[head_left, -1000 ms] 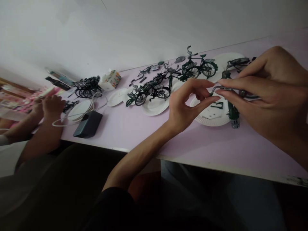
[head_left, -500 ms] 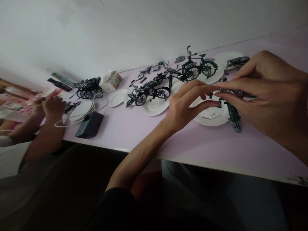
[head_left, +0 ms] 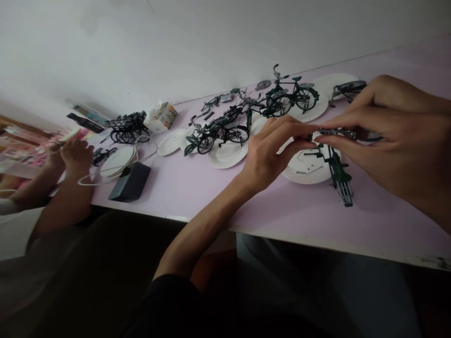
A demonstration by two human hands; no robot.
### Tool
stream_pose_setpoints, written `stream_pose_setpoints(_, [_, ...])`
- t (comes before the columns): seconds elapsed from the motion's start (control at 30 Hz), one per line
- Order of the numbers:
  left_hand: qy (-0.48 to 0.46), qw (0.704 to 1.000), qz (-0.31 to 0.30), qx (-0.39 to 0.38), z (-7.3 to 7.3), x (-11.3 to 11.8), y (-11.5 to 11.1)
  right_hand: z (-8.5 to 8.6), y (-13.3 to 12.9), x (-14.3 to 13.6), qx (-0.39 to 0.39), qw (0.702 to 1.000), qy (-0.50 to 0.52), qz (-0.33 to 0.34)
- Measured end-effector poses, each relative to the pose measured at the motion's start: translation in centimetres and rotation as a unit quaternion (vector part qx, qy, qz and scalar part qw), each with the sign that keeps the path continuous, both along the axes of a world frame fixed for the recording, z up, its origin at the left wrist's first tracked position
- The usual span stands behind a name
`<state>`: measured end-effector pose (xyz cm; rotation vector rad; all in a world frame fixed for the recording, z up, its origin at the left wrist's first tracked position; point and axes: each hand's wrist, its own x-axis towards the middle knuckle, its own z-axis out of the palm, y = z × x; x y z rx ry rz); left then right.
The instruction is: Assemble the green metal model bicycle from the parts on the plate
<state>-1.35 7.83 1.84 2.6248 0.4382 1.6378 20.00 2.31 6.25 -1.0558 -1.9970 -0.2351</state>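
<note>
My right hand (head_left: 394,136) is closed, thumb and fingers pinching a partly built model bicycle (head_left: 340,176). Its green seat and silver rear rack hang down toward the table's front. Facing it, my left hand (head_left: 269,148) is closed at the fingertips on a small dark green bicycle part (head_left: 309,137), beside the right fingertips. Whether that part is joined to the bicycle I cannot tell, as fingers cover much of it. Below the hands lies a white paper plate (head_left: 306,176) with several small pins or rods on it.
Several model bicycles (head_left: 237,134) stand along the wall among paper plates, with a standing one (head_left: 305,98) behind my hands. To the left are a tissue box (head_left: 164,116), a dark box (head_left: 130,182), a white cable and stacked plates (head_left: 118,161). Another person's hands (head_left: 75,157) work at the far left.
The model bicycle has tilted, its rear rack now lower and nearer the table's front. My left thumb and fingers have closed together, raising the thumb toward the right fingertips.
</note>
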Motion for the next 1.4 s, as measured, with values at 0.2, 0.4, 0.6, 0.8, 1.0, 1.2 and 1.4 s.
stream_pose_setpoints(0.2, [-0.004,1.0,0.005,-0.018,0.3,-0.1,-0.2,-0.3,0.5,0.4,0.012,1.0,-0.01,0.022])
stream_pose_setpoints(0.4, [0.046,0.995,0.021,0.086,-0.1,-0.6,1.1,-0.8,0.5,1.0,-0.007,0.999,-0.016,0.03])
stream_pose_setpoints(0.6, [0.049,0.995,0.041,0.08,-0.4,-1.2,1.6,-0.7,0.4,1.3,-0.043,0.997,-0.016,0.058])
stream_pose_setpoints(0.8, [0.061,0.994,0.06,0.07,-0.4,-1.6,1.6,-1.0,0.7,1.1,-0.081,0.994,0.013,0.073])
stream_pose_setpoints(1.0, [0.069,0.989,0.034,0.126,-0.4,-1.2,1.9,-1.2,1.0,1.5,-0.077,0.994,0.025,0.069])
stream_pose_setpoints(1.2, [0.069,0.983,0.051,0.16,-0.5,-0.8,1.6,-1.6,1.5,1.6,-0.067,0.993,0.044,0.087])
stream_pose_setpoints(1.4, [0.077,0.982,0.025,0.171,-0.2,-0.9,1.4,-1.6,1.6,1.5,-0.088,0.99,0.069,0.091])
